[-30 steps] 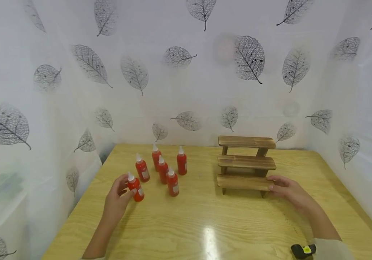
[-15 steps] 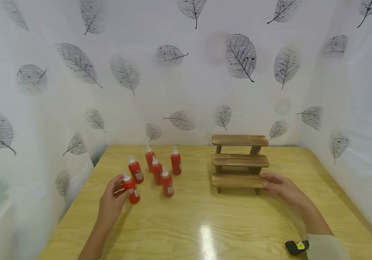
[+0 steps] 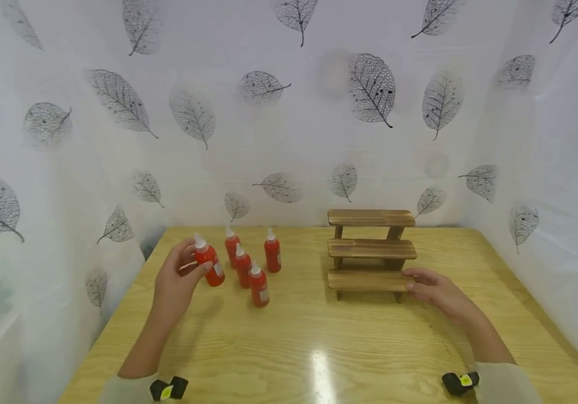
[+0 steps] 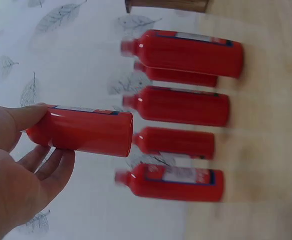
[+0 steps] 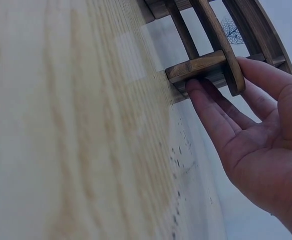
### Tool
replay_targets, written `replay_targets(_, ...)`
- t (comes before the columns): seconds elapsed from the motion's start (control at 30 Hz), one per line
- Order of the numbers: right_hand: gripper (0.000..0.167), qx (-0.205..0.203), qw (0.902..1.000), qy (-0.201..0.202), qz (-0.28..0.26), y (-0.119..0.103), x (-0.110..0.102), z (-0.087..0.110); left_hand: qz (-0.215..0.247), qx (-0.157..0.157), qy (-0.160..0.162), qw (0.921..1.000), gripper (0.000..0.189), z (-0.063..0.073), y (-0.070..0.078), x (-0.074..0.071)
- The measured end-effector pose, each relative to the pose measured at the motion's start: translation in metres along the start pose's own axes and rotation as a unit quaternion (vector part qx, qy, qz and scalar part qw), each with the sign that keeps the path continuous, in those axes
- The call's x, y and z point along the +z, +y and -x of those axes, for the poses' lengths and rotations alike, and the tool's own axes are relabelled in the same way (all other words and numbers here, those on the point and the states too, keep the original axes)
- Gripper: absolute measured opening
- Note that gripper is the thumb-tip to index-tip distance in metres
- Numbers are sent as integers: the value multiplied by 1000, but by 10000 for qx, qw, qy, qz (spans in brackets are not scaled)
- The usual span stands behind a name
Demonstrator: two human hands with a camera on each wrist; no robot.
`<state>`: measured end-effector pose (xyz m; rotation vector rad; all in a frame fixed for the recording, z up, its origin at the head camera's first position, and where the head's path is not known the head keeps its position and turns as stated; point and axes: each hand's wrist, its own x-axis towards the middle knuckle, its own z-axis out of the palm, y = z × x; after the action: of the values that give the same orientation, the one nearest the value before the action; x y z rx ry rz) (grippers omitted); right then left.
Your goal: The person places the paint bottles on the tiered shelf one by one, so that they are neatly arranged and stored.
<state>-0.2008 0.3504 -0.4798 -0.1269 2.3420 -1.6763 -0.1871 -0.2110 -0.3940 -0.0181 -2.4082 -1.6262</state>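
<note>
My left hand [image 3: 175, 280] grips a red squeeze bottle [image 3: 210, 265] with a white pointed cap and holds it above the table. The left wrist view shows this bottle [image 4: 85, 129] between thumb and fingers, its cap hidden by the hand. Several like bottles stand close by, among them a front one [image 3: 260, 289] and a right one [image 3: 273, 255]. In the head view, the held bottle hides one of them. My right hand [image 3: 443, 292] pinches the right end of the lowest step of a three-tier wooden stand [image 3: 367, 279]; the right wrist view shows thumb and fingers round that step's end [image 5: 198, 66].
The wooden table [image 3: 289, 331] runs up to a white curtain [image 3: 289, 140] printed with grey leaves, which hangs at the back and both sides. Black straps with a yellow mark, one of them a left strap [image 3: 169, 388], sit at both sleeves.
My left hand has lifted the red squeeze bottle off the table and moved it up and away, in front of another bottle. The right hand stays at the wooden stand.
</note>
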Motion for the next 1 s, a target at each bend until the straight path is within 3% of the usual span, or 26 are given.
replay_targets(0.17, 57, -32, 10000, 11, -67, 1, 0, 0, 53, 135, -236, 9996, 60, -21, 23, 9)
replay_targets(0.33, 56, -43, 9999, 64, -64, 3, 0, -1, 202, 363, -535, 9977, 63, -43, 37, 28)
replay_targets(0.53, 57, -85, 9999, 18, -108, 3, -1, 0, 495, 684, -911, 9923, 60, -61, 53, 56)
replay_targets(0.73, 57, -188, 9997, -45, -180, 2, 0, 1, 630, 752, -1230, 9876, 57, -72, 73, 85)
replay_targets(1.0, 56, -131, 9998, 43, -160, 1, 0, 1, 684, 1075, -1513, 9802, 57, -93, 96, 137)
